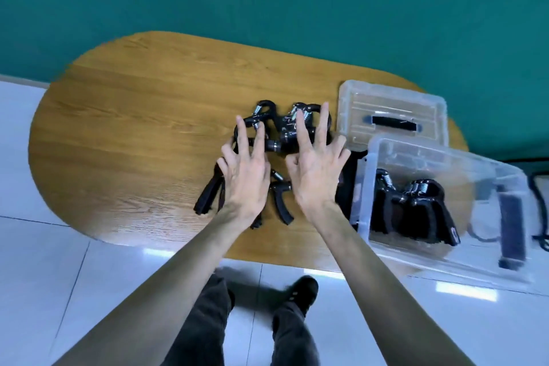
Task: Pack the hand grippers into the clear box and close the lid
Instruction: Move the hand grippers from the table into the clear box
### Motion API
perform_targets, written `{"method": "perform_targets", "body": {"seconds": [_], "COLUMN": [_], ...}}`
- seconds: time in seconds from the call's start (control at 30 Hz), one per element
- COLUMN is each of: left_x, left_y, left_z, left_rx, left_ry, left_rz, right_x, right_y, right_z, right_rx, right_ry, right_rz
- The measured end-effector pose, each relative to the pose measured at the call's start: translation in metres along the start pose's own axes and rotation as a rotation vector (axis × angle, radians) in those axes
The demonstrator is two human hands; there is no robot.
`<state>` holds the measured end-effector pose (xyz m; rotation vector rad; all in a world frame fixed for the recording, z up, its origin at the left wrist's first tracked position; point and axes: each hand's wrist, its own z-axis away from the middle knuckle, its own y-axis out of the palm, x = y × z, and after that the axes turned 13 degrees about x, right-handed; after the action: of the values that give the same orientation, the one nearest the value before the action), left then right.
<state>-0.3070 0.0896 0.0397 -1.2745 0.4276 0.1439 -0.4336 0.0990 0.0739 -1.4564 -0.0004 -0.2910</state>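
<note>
Several black hand grippers (279, 131) with metal springs lie in a loose pile on the oval wooden table (133, 128). My left hand (246, 175) hovers over the left of the pile, fingers spread, holding nothing. My right hand (318, 169) is spread over the right of the pile, also holding nothing. The clear box (445, 249) stands open at the table's right end, overhanging the edge, with a few hand grippers (416, 211) inside. Its clear lid (392, 110), with a black handle, lies flat behind the box.
A teal wall rises behind the table. White floor tiles (44, 261) surround it, and my legs and dark shoes (300, 291) stand at the near edge. Dark cords or straps (539, 202) lie on the floor at far right.
</note>
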Motion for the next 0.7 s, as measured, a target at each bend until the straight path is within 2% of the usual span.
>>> {"method": "perform_targets", "body": {"seconds": [0.2,0.27,0.37,0.5,0.7], "left_x": [-0.098,-0.113,-0.172,-0.228,-0.270], "left_y": [-0.009,-0.006,0.007,0.034,0.072], "left_z": [0.016,0.015,0.024,0.033,0.044], "left_rx": [-0.056,-0.059,-0.036,0.005,0.107], "left_ry": [0.032,0.016,0.082,0.117,0.176], "left_rz": [0.002,0.031,0.007,-0.027,-0.175], "right_x": [-0.087,-0.102,-0.152,-0.208,-0.270], "right_y": [-0.063,-0.066,-0.081,-0.081,-0.063], "right_z": [0.023,0.025,0.044,0.066,0.094], "right_rx": [-0.039,-0.055,-0.041,-0.037,-0.001], "right_ry": [0.038,0.047,0.116,0.218,0.282], "right_rz": [-0.009,0.000,0.006,-0.018,-0.031]}}
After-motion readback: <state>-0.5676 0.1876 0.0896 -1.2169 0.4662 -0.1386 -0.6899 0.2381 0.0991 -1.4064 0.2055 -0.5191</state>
